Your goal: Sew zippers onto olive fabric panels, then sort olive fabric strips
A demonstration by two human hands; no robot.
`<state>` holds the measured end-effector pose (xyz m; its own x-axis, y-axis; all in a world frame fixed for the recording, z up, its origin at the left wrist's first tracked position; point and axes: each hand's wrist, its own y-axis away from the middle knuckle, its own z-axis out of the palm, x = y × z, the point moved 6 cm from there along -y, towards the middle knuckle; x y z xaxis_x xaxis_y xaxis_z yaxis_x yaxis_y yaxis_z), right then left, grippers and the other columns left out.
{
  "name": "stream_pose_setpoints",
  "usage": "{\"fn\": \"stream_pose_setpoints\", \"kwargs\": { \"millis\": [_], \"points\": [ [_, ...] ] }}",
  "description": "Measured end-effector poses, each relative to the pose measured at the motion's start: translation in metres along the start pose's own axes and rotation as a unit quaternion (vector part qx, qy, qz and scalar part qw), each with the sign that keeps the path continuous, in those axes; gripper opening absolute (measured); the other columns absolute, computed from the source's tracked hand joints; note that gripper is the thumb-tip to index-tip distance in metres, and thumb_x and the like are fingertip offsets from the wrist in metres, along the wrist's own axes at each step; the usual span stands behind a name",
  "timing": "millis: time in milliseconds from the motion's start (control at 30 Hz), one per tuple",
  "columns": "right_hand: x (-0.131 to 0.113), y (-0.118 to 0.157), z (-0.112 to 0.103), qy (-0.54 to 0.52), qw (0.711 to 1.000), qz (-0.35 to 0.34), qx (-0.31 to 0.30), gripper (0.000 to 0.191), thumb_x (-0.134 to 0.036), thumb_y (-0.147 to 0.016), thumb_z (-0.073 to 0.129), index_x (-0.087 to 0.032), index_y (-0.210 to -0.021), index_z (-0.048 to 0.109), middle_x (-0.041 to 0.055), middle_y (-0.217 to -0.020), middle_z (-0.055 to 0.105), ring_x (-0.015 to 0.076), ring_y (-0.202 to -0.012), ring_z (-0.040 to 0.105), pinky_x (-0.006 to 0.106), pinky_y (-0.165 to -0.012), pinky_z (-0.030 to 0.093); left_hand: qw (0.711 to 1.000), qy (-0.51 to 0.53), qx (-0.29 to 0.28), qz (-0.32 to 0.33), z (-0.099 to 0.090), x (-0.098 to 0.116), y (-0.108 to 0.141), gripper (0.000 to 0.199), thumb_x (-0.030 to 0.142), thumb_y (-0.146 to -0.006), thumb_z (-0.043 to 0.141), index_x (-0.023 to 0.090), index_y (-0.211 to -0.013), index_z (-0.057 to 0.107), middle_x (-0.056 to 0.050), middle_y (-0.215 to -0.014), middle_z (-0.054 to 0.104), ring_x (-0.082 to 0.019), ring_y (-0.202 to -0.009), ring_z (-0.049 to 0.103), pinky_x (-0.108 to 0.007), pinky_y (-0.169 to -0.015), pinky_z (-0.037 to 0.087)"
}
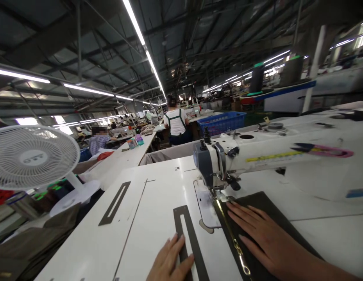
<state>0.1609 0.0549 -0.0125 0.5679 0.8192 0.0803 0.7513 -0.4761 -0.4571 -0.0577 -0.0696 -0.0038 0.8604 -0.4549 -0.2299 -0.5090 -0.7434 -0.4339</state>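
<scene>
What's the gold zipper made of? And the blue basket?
The zipper looks like metal, maybe metal-coated plastic: polished gold, with bright glints along it. The basket is probably hard plastic, slightly glossy: solid blue, with rows of openings.

Your only view looks from your head, facing forward and down across the table [152, 199]. Your left hand [168, 260] sits near at 6 o'clock, your right hand [265, 236] between 4 and 5, the machine [257, 156] close at 3, the fan [33, 157] at 9, the roof [175, 35] far off at 12.

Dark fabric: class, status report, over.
Left hand touching slotted strip. Right hand on dark fabric, beside gold zipper. Fabric reaches sewing machine. Pink snips on machine, off fabric.
</scene>
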Motion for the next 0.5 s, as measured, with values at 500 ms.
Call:
{"fn": "stream_pose_setpoints", "kwargs": {
  "millis": [500],
  "points": [
    [-0.002, 0.002, 0.002, 0.015, 0.999, -0.021, 0.037, 0.051, -0.030, -0.090, 0.044, -0.020, -0.139, 0.035, 0.0067, -0.138, 0.042, 0.0241, -0.122, 0.046, 0.043, -0.096, 0.044, 0.978, 0.166, 0.085, -0.095, -0.002, -0.033, -0.044, 0.038, 0.009, -0.086, 0.041, 0.021, -0.118, 0.057, -0.006, -0.113, 0.066, -0.017, -0.104, 0.062, -0.031, -0.088, 0.054]
  ]
}}
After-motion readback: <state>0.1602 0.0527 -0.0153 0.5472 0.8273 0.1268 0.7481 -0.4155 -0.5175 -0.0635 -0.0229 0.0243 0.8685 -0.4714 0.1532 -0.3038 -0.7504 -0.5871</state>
